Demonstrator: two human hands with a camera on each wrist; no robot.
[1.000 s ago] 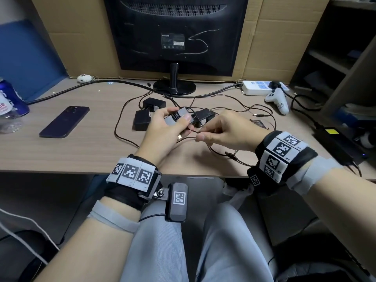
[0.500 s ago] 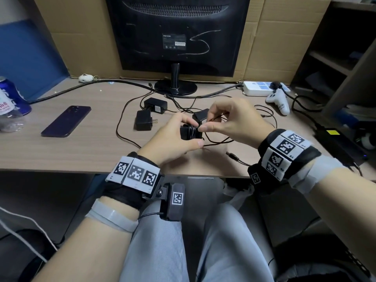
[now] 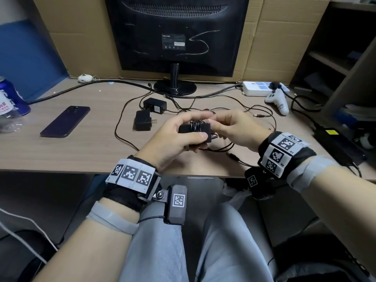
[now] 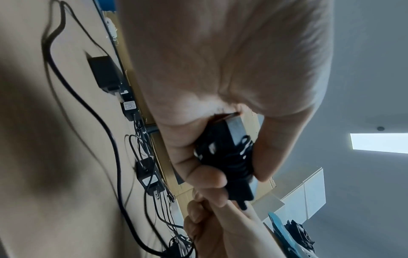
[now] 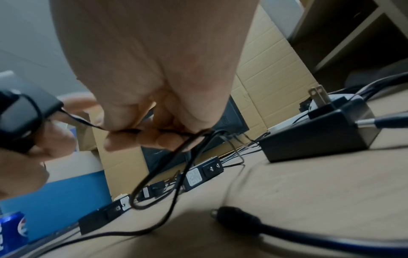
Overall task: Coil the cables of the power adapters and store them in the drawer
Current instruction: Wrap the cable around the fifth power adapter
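At the far left edge of the bench (image 3: pixel 61 151) stand a blue can (image 3: pixel 12 96) and a clear bottle (image 3: pixel 8 119), and a dark phone (image 3: pixel 66 121) lies flat to the right of them, well left of the monitor stand (image 3: pixel 175 86). In front of the stand and a little to its left, two black adapters (image 3: pixel 149 116) rest on the bench, close together, with thin black cables (image 3: pixel 120 127) looping away from them. In front of the stand, above the near part of the bench, the left hand (image 3: pixel 175 137) grips a black adapter (image 3: pixel 194 129), thumb along its near side and fingers curled round the far side; several turns of cable sit wound about its middle. Just to the right, the right hand (image 3: pixel 234 129) pinches the loose length of that cord (image 5: pixel 154 167) between thumb and fingertips, and the rest droops to the bench. Right of the stand lie a white power strip (image 3: pixel 258 88) and a white game controller (image 3: pixel 278 100), and a black power brick (image 3: pixel 337 143) sits at the bench's right edge.
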